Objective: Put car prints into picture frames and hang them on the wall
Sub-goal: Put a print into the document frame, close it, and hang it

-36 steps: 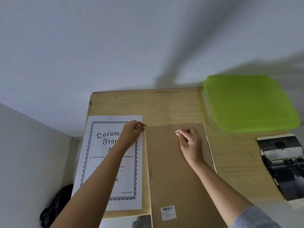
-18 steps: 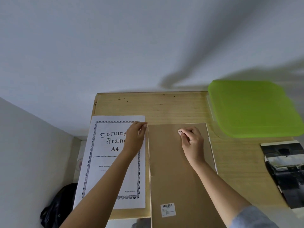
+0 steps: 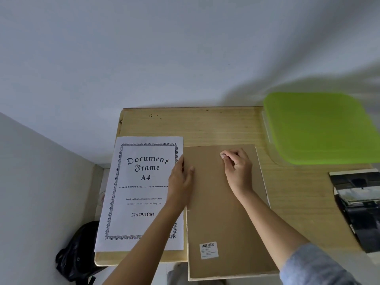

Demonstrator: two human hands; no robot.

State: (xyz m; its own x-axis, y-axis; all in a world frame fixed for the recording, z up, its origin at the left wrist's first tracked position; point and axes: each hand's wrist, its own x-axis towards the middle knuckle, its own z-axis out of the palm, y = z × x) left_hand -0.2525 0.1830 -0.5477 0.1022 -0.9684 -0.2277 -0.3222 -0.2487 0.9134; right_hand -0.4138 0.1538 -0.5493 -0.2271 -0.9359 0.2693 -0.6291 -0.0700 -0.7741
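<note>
Early going, I judge: the frame [image 3: 224, 212] lies face-down on the surface [image 3: 205, 126], left hand [image 3: 181, 182] flat steadying it, right hand [image 3: 236, 167] pinching a back tab, car prints [image 3: 359, 204] unframed nearby.

We cannot read the small print on the barcode label [image 3: 209, 250] stuck to the frame's brown backing board [image 3: 224, 223], whose near edge hides part of the wooden table [image 3: 205, 124]. The right hand [image 3: 237, 167] pinches something too small for us to name. The green lid [image 3: 320, 128] is smeared with blur, and the dark car print [image 3: 358, 206] runs off the right edge. The left hand [image 3: 181, 182] covers part of the insert sheet [image 3: 141, 192].
</note>
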